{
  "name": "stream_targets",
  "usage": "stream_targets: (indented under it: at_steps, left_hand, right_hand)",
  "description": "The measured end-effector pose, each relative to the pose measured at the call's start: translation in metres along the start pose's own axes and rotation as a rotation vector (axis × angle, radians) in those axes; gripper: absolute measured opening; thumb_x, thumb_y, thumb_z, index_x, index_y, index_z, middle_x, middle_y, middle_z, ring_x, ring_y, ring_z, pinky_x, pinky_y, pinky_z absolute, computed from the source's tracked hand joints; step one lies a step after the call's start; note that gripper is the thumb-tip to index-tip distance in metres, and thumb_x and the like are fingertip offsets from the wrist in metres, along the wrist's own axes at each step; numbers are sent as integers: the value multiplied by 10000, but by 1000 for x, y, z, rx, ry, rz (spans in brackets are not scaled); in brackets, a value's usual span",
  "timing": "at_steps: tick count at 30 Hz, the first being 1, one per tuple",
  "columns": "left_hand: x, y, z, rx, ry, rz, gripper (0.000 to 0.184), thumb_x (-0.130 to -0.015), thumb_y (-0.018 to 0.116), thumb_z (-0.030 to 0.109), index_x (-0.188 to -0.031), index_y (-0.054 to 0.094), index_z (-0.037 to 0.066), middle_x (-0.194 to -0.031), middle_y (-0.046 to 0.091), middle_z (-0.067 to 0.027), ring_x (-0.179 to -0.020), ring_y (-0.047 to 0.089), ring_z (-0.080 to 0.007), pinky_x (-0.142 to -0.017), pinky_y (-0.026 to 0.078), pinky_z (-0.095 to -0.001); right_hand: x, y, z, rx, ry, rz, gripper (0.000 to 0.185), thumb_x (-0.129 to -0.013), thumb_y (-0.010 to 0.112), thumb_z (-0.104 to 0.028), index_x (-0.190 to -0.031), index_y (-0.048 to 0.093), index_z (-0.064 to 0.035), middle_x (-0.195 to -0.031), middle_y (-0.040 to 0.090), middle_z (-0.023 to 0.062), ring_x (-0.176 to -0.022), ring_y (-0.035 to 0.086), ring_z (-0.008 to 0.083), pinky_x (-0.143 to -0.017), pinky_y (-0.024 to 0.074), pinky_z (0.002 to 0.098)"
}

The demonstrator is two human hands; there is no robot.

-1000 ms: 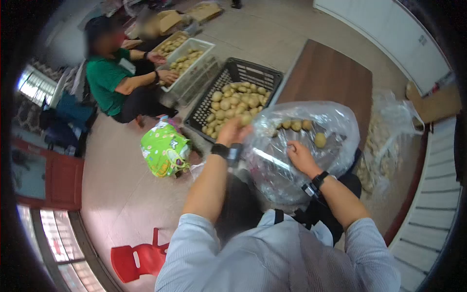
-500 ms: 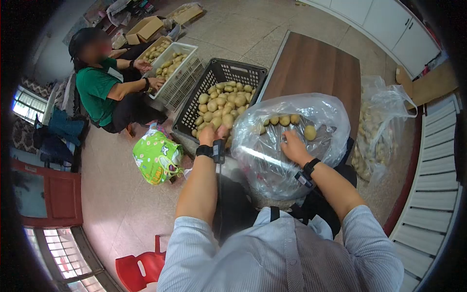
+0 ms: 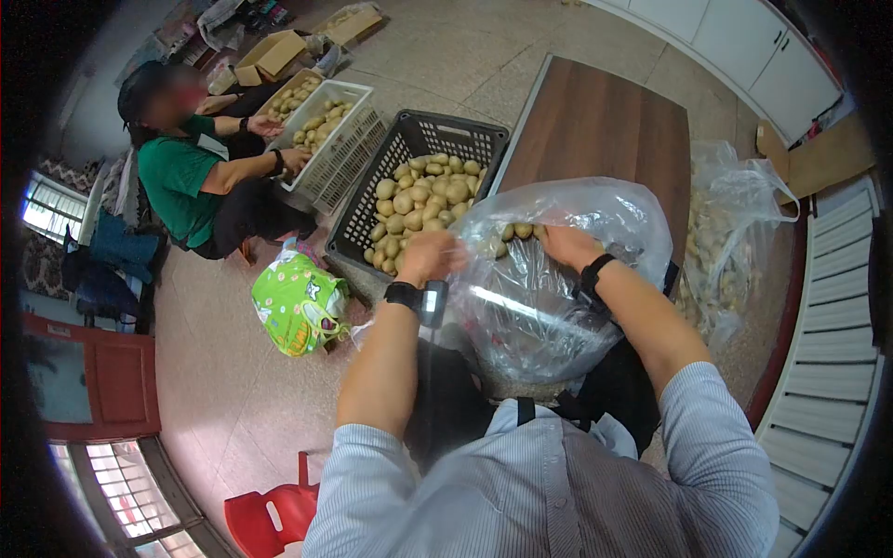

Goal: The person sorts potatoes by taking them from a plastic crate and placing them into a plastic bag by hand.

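Note:
My left hand [image 3: 433, 254], smeared by motion, is between the black crate [image 3: 349, 223] of potatoes and the left rim of a clear plastic bag [image 3: 521, 321]. Whether it holds anything is unclear. The bag lies spread open over the near end of the brown table [image 3: 605, 121]. Inside its far part is a short row of potatoes [image 3: 523, 230]. My right hand [image 3: 569, 247] reaches into the bag at the right end of that row, its fingertips pointing down and largely hidden. A potato in its grasp cannot be made out.
At the left a person in a green shirt [image 3: 177, 177] has both hands at a white crate [image 3: 346, 158] of potatoes. A green patterned bag [image 3: 296, 302] and a red chair [image 3: 270, 516] stand on the floor. Right of the table is a filled plastic bag [image 3: 730, 242].
My left hand has moved right, off the crate's potatoes toward the plastic bag. My right hand has gone farther into the bag and now covers the right-hand potatoes.

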State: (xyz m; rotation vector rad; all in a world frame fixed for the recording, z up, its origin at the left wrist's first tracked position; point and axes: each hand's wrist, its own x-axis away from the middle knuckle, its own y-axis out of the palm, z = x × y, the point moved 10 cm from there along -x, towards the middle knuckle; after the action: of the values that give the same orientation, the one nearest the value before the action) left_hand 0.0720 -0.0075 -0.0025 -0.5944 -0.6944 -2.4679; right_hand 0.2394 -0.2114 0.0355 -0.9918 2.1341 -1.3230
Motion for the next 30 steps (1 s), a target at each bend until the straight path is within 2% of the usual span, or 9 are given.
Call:
stream_targets:
  at_steps: [1, 2, 7, 10, 19, 24, 25, 29, 30]
  left_hand:
    - [7, 18, -7, -97, -82, -66, 296, -910, 571, 246, -1116, 539, 35, -1032, 598, -99, -884, 622, -259, -747, 540, -381]
    - [12, 32, -16, -194, -165, -133, 301, -910, 581, 260, -1113, 542, 42, -1033, 602, -96, -887, 621, -248, -744, 539, -374]
    - [10, 53, -28, -420, -207, -178, 348, -901, 606, 304, -1143, 545, 62, -1092, 590, -64, -911, 608, -213, -750, 535, -364]
    - [9, 51, -16, -482, -122, -91, 408, -903, 601, 300, -1239, 519, 84, -1101, 577, -25, -980, 559, -157, -803, 512, -347]
    - [5, 57, -4, -586, -26, -47, 367, -906, 580, 266, -1223, 529, 87, -1038, 568, -7, -918, 555, -125, -777, 504, -324]
    - [3, 55, -13, -471, -95, -74, 346, -905, 589, 261, -1204, 534, 95, -1038, 568, -8, -931, 569, -167, -772, 508, -342]
    - [0, 52, -16, -481, -97, -85, 346, -905, 589, 261, -1204, 534, 95, -1038, 568, -8, -931, 569, -167, -772, 508, -342]
    - [-5, 43, -21, -450, -126, -57, 355, -900, 599, 269, -1208, 523, 109, -1070, 564, -16, -946, 583, -200, -769, 508, -361]
    - [-4, 44, -21, -450, -145, -54, 357, -899, 601, 270, -1208, 520, 111, -1080, 562, -19, -945, 587, -209, -769, 509, -366]
  right_hand:
    - [-10, 1, 1, -35, -86, 86, 252, -835, 499, -175, -1025, 607, -49, -1019, 626, 219, -942, 593, 392, -838, 464, 473]
    - [-29, 18, 15, -60, -99, 33, 289, -857, 470, -195, -1048, 630, -50, -1078, 620, 223, -995, 588, 396, -863, 463, 458]
    - [-65, -2, 13, -141, -79, -215, 305, -852, 478, -213, -1059, 626, -42, -1078, 621, 224, -1001, 589, 393, -864, 463, 455]
    - [-75, -14, 14, -164, -51, -291, 316, -849, 483, -223, -1065, 623, -38, -1078, 621, 224, -1004, 590, 392, -865, 464, 453]
    - [-48, 15, 4, -153, -3, -196, 354, -840, 498, -254, -1084, 615, -25, -1077, 623, 225, -1014, 591, 387, -867, 464, 446]
    - [-33, 17, -3, -102, 165, -253, 377, -835, 507, -272, -1094, 610, -18, -1076, 623, 226, -1019, 592, 385, -868, 465, 443]
    - [-22, 4, -10, -76, 241, -308, 404, -841, 472, -298, -1098, 634, -32, -1117, 619, 223, -1044, 594, 379, -887, 457, 448]
    - [-19, 27, 4, -5, 307, -309, 406, -832, 484, -317, -1118, 599, -52, -1058, 635, 237, -992, 620, 379, -859, 469, 446]
    - [-19, 25, 4, -7, 314, -274, 429, -833, 493, -357, -1141, 564, -67, -1030, 641, 244, -967, 630, 373, -850, 470, 453]
